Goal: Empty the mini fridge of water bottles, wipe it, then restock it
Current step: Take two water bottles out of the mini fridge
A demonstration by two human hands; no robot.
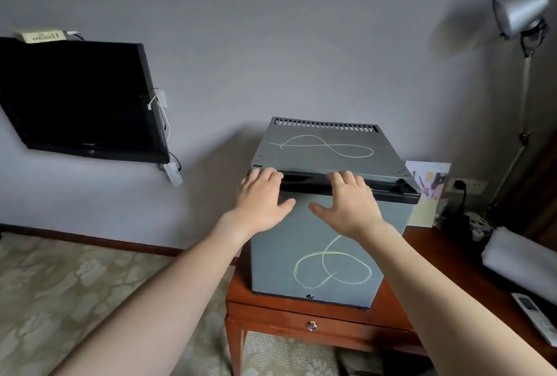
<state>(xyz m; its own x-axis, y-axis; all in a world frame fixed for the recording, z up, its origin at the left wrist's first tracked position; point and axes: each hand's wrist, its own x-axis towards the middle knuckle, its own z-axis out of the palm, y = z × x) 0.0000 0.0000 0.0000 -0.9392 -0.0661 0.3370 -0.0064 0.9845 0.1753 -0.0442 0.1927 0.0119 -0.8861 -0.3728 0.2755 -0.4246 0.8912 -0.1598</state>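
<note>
Location of fridge: the mini fridge (319,243) stands at centre frame on a red-brown wooden tabletop (428,258), its grey front facing the camera, a pale looped scrawl on the front and another on the top panel.
Door: it appears shut or barely cracked; a dark recess runs along the upper front edge. No interior is visible.
Left hand: the left hand (262,199) lies at the upper left corner of the fridge front, fingers (265,176) spread apart and reaching over the dark top edge, thumb out to the side. It clamps nothing that can be seen.
Right hand: the right hand (346,203) lies just right of it on the same edge, fingers spread, tips at the recess, thumb pointing toward the left hand. Whether the tips hook into the recess cannot be told.
Water bottles: none in view, neither on the tabletop nor elsewhere.
Nearby items: a rolled white towel (521,258) at right of frame and a white remote (535,318) at lower right; a wall-mounted screen (81,98) at left.
Progress, as judged: very early. Opening the door looks to be the step in hand.
Outstanding: emptying, wiping and restocking all remain.
</note>
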